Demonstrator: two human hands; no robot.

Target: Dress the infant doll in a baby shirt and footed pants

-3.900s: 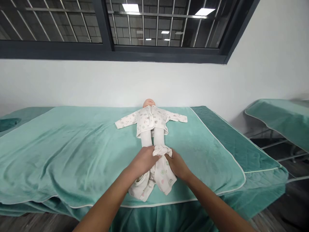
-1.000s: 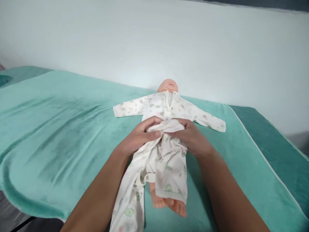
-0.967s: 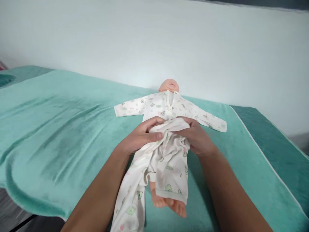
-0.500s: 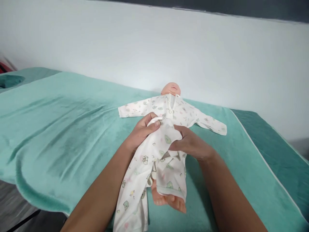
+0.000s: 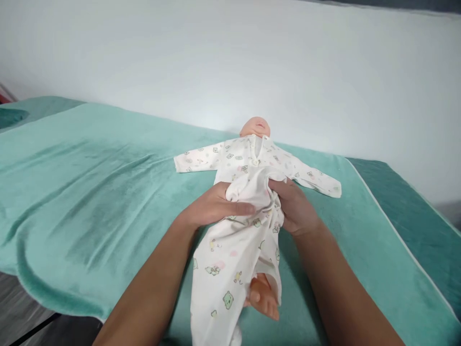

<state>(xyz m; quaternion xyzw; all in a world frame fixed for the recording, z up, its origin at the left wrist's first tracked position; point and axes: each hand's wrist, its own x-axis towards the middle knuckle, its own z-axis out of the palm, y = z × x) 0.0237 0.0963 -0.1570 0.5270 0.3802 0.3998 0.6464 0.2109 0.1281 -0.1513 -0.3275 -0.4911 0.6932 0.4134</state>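
Observation:
A baby doll (image 5: 255,127) lies on its back, dressed in a white long-sleeved top (image 5: 234,158) with a small animal print and buttons at the neck. Matching baby pants (image 5: 230,269) are bunched over its lower body. My left hand (image 5: 221,204) grips the gathered cloth from the left, thumb lying across it. On the right side, my right hand (image 5: 293,204) holds the same cloth, with its fingertips partly tucked in the folds. One doll foot (image 5: 264,298) sticks out of the right pant leg. The left pant leg drapes toward me and hides the other foot.
A soft mint-green blanket (image 5: 90,192) with wrinkles covers the table, over a darker green cover (image 5: 406,216) showing at the right. A white wall (image 5: 216,57) stands right behind the doll's head. Grey floor (image 5: 21,307) shows at the lower left.
Both hands have shifted their hold on the pants, the left slightly lower, the right slightly further right. The left pant leg has swung right, over the doll's feet, covering one of them.

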